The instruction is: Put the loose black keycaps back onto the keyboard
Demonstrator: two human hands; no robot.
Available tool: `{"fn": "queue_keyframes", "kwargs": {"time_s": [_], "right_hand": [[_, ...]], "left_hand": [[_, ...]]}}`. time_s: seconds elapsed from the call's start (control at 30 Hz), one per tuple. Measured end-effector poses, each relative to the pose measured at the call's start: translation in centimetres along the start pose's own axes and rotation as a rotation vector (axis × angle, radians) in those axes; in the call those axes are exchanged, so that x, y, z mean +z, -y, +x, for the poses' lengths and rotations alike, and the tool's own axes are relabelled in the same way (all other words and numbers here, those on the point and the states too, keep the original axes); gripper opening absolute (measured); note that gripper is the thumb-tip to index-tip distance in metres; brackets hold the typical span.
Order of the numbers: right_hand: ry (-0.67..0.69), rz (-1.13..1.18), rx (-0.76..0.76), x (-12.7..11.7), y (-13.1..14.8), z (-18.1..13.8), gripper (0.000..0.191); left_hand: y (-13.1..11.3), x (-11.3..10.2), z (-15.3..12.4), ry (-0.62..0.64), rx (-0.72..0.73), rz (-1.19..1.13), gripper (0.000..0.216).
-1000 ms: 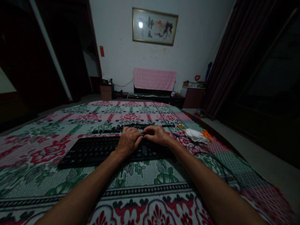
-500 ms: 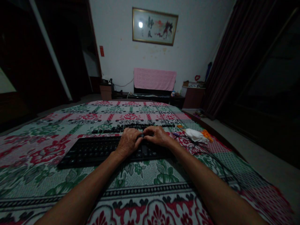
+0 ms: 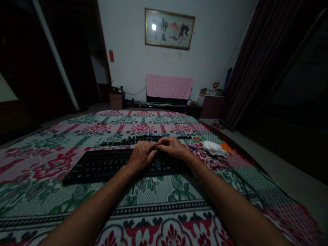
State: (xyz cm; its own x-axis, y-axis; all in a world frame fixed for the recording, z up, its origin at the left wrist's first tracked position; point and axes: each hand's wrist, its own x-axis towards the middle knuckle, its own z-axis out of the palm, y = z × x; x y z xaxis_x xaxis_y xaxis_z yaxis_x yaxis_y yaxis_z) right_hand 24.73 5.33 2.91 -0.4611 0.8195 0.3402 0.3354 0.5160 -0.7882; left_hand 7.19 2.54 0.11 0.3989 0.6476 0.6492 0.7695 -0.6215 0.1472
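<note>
Left hand [image 3: 141, 153] and right hand [image 3: 173, 147] fingertips pinch apparent keycap [image 3: 156, 147] over keyboard [image 3: 101, 165]; likely light, stiff, slick; best gripped by opposite sides.

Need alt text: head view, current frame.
Left hand and right hand close together over a black keyboard, a small dark piece between them. Beyond the keyboard, small black pieces lie in uneven rows on patterned cloth; a white bundle lies right.
</note>
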Motion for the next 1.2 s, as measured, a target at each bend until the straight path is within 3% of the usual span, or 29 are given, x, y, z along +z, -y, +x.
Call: {"fn": "queue_keyframes", "kwargs": {"time_s": [0.2, 0.47, 0.83, 1.2], "right_hand": [[-0.036, 0.204, 0.113, 0.2, 1.0, -0.2, 0.02], [0.02, 0.309, 0.072, 0.0, 0.3, 0.0, 0.026], [0.018, 0.417, 0.293, -0.2, 0.2, -0.2, 0.024], [-0.069, 0.54, 0.3, 0.8, 0.6, -0.1, 0.025]], "left_hand": [[-0.1, -0.1, 0.1, -0.067, -0.09, -0.036, 0.023], [-0.3, -0.3, 0.3, -0.03, -0.057, -0.053, 0.023], [-0.5, -0.5, 0.4, 0.027, -0.058, -0.126, 0.029], [-0.7, -0.7, 1.1, -0.014, -0.491, -0.565, 0.025]]}}
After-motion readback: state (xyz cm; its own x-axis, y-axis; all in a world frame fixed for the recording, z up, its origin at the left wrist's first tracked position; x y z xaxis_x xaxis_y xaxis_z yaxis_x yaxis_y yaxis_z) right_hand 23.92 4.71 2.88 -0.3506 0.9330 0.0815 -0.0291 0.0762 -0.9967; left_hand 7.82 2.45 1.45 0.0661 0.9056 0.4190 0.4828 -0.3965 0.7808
